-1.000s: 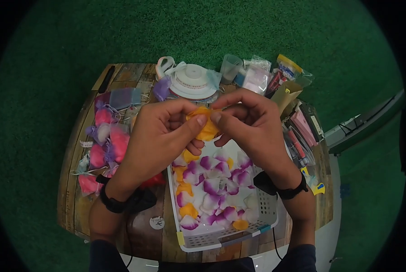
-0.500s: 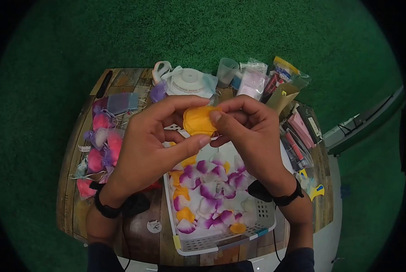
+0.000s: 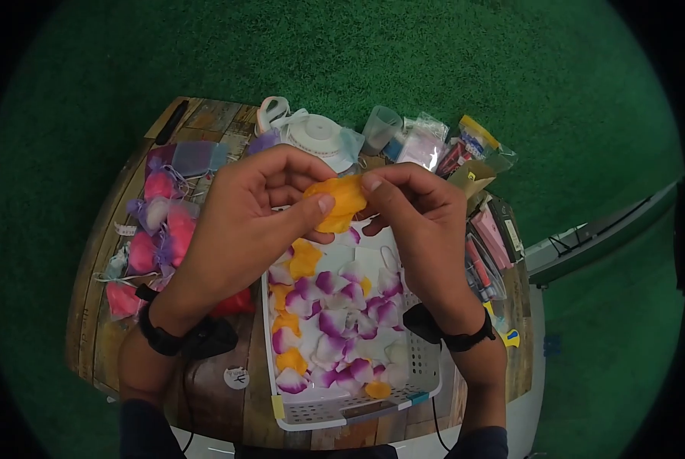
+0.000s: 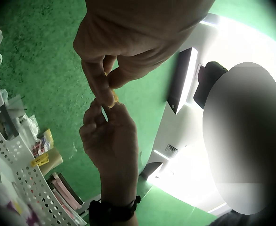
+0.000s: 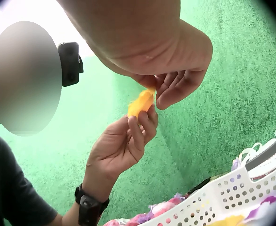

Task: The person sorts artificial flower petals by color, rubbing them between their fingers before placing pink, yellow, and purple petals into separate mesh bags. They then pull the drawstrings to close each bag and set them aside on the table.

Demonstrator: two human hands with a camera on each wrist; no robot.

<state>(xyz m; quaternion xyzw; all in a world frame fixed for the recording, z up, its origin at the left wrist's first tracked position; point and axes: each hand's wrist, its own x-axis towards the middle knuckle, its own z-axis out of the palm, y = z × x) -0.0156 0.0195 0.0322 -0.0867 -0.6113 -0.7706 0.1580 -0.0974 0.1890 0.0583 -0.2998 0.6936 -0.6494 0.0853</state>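
Note:
Over the basket in the head view, both hands hold a small stack of yellow-orange fabric flower petals (image 3: 341, 200). My left hand (image 3: 243, 218) pinches its left side between thumb and fingers. At the opposite edge, the thumb and index finger of my right hand (image 3: 426, 222) pinch the petals. In the right wrist view, the petals (image 5: 142, 103) stick up from the left hand's (image 5: 119, 148) fingertips. Below, a white perforated basket (image 3: 312, 419) contains scattered purple-and-white petals (image 3: 331, 321), with yellow petals (image 3: 304, 260) mostly along its left side.
Pink-filled mesh pouches (image 3: 159, 183) lie left of the basket. Behind it are a white ribbon roll (image 3: 314, 131), a clear plastic cup (image 3: 381, 126) and plastic packets (image 3: 423, 145). A pouch of pens (image 3: 480, 268) stands at the right on the wooden table (image 3: 90, 321). Green turf surrounds it.
The left hand's thumb opened away from the petals, which showed as a flat round stack, then came back onto them. The petals are now tilted and folded between both hands. The head view has shifted slightly.

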